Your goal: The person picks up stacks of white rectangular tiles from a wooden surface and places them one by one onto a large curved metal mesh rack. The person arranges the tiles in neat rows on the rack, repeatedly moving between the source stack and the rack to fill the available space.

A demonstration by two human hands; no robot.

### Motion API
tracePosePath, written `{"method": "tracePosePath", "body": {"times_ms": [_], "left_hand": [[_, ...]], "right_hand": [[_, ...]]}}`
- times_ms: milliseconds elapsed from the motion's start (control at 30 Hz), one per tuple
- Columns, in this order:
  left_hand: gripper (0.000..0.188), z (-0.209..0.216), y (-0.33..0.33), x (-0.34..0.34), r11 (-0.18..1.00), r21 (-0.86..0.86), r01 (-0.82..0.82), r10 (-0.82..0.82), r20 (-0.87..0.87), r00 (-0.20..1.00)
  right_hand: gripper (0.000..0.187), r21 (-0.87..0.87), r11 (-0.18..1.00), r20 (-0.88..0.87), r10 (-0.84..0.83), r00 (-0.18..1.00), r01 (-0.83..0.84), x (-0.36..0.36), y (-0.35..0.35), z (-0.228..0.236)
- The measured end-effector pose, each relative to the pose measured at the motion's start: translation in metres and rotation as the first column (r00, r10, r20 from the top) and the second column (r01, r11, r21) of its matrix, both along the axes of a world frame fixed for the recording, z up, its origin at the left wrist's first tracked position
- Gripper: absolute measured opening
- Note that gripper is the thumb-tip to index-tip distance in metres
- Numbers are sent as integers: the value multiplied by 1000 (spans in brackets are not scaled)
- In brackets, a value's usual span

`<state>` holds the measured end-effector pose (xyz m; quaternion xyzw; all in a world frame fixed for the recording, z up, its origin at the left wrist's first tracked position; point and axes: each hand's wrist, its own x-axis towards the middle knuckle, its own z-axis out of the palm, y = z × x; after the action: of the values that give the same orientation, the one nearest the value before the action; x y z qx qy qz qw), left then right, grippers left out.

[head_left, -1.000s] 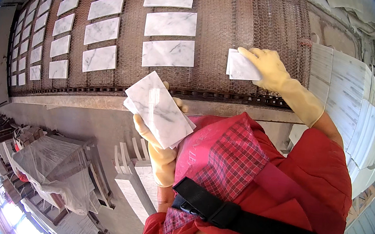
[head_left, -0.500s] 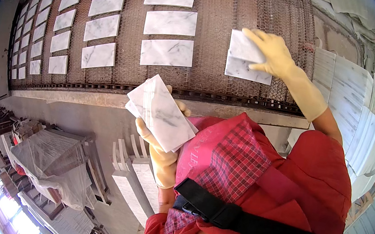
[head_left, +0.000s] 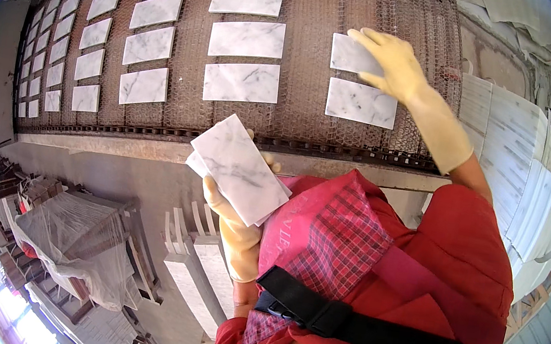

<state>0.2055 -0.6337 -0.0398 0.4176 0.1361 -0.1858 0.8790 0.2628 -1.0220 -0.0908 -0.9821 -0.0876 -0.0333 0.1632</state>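
Observation:
My left hand (head_left: 231, 211), in a pale yellow rubber glove, is closed around a small stack of white marble tiles with grey veins (head_left: 241, 167), held tilted before my waist. Its fingers partly show behind the stack. My right hand (head_left: 395, 69), gloved alike, spans the right end of a marble tile (head_left: 354, 54) on the brown mesh conveyor (head_left: 311, 43). The thumb lies at that tile's near edge, the fingers over its far side. Just nearer to me, another marble tile (head_left: 361, 103) lies flat, a narrow gap between the two.
Several rows of marble tiles (head_left: 241, 83) lie on the mesh to the left. A chain and ledge (head_left: 222, 150) edge the conveyor near me. Pale slabs (head_left: 504, 148) stand on the right. Lower left are upright stone pieces (head_left: 194, 277) and a plastic-wrapped stack (head_left: 80, 236).
The tile under my right hand has moved away from me; it overlapped the nearer tile and now lies beyond it. The rows on the conveyor have shifted slightly nearer. My left hand still holds its stack.

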Motion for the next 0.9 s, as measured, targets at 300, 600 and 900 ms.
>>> {"method": "tracePosePath", "body": {"times_ms": [300, 600, 900], "left_hand": [[100, 8, -14, 11, 993, 99, 63, -51, -125, 991], [96, 12, -31, 20, 967, 247, 57, -47, -48, 998], [86, 37, -45, 26, 947, 321, -9, 33, -71, 997]], "right_hand": [[125, 782, 596, -435, 314, 844, 181, -61, 184, 44], [130, 808, 449, -532, 278, 800, 382, -55, 180, 41], [128, 845, 391, -501, 343, 794, 365, -42, 172, 49]]}}
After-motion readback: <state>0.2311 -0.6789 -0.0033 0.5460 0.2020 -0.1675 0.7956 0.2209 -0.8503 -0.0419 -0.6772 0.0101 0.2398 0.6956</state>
